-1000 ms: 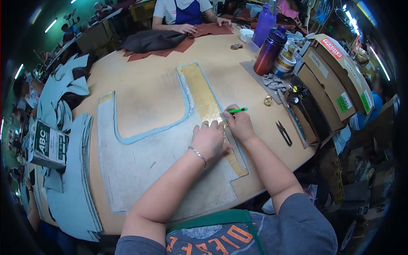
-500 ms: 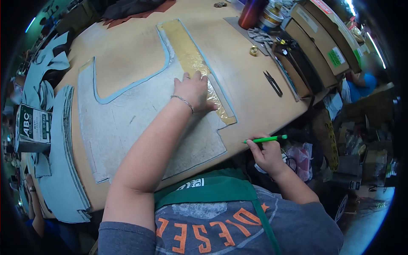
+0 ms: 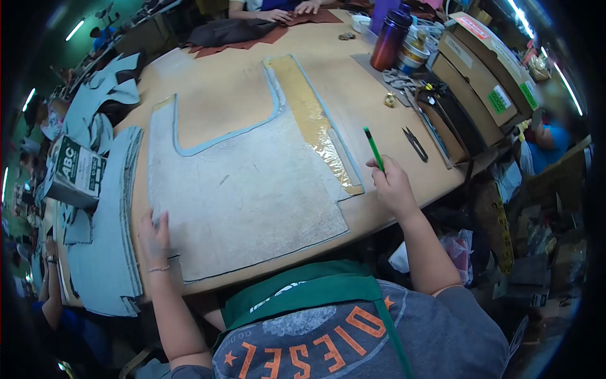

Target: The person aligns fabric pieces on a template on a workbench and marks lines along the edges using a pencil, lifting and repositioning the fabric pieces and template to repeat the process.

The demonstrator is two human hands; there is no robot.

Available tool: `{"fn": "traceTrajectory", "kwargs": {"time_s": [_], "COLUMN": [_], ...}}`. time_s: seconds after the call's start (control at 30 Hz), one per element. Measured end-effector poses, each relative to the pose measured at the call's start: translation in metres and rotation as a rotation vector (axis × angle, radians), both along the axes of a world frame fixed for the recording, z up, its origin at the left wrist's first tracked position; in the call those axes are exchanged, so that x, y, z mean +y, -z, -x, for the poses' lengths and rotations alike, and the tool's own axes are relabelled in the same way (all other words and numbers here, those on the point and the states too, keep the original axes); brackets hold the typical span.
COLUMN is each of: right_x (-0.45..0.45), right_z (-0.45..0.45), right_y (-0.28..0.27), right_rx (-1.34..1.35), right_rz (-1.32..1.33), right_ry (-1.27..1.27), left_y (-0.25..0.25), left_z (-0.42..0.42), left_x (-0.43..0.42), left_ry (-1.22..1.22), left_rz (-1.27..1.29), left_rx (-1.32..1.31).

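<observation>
A large grey template (image 3: pixel 240 196), with a wide notch at its far side and yellow tape (image 3: pixel 303 104) along its right arm, lies flat on light-blue material (image 3: pixel 196 151) that shows as a thin border. My left hand (image 3: pixel 154 237) is at the template's lower left edge, its fingers apart and slightly blurred, holding nothing. To the right of the template, my right hand (image 3: pixel 392 186) is closed round a green pencil (image 3: pixel 374 148), which points up and away.
Stacked light-blue pieces (image 3: pixel 113 221) and an ABC box (image 3: pixel 76 172) stand at the left. Black snips (image 3: pixel 415 144), a tool box (image 3: pixel 442 120), a metallic bottle (image 3: pixel 391 39) and cartons (image 3: pixel 480 76) are at the right. Across the table (image 3: pixel 221 72), a person's hands (image 3: pixel 276 15) touch brown material.
My left hand has left the taped part and moved to the template's lower left edge. My right hand first drew back towards the table's edge, then rose, with the pencil now upright. The view shifted.
</observation>
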State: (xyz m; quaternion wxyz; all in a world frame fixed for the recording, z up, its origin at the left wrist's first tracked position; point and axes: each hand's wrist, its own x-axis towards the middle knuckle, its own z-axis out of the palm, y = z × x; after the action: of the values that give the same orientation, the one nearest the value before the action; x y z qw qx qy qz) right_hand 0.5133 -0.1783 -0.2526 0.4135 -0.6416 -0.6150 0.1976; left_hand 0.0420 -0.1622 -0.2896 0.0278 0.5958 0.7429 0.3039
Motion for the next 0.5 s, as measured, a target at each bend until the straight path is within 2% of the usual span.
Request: {"fn": "traceTrajectory", "kwargs": {"time_s": [0.1, 0.23, 0.3, 0.37, 0.5], "right_x": [0.031, 0.058, 0.063, 0.066, 0.075], "right_z": [0.008, 0.013, 0.014, 0.014, 0.007], "right_y": [0.007, 0.028, 0.033, 0.033, 0.033], "right_rx": [-0.063, -0.23, -0.261, -0.211, -0.035], "right_rz": [0.078, 0.208, 0.225, 0.24, 0.371], "right_ry": [0.003, 0.05, 0.077, 0.1, 0.049], "left_y": [-0.009, -0.001, 0.007, 0.008, 0.01], "left_z": [0.022, 0.022, 0.023, 0.024, 0.024], "left_x": [-0.02, -0.017, -0.01, -0.003, 0.005], "left_ry": [-0.16, -0.155, -0.166, -0.182, -0.167], "left_rz": [0.141, 0.129, 0.079, 0.127, 0.061], "left_rx": [-0.06, -0.224, -0.126, -0.09, -0.272]}}
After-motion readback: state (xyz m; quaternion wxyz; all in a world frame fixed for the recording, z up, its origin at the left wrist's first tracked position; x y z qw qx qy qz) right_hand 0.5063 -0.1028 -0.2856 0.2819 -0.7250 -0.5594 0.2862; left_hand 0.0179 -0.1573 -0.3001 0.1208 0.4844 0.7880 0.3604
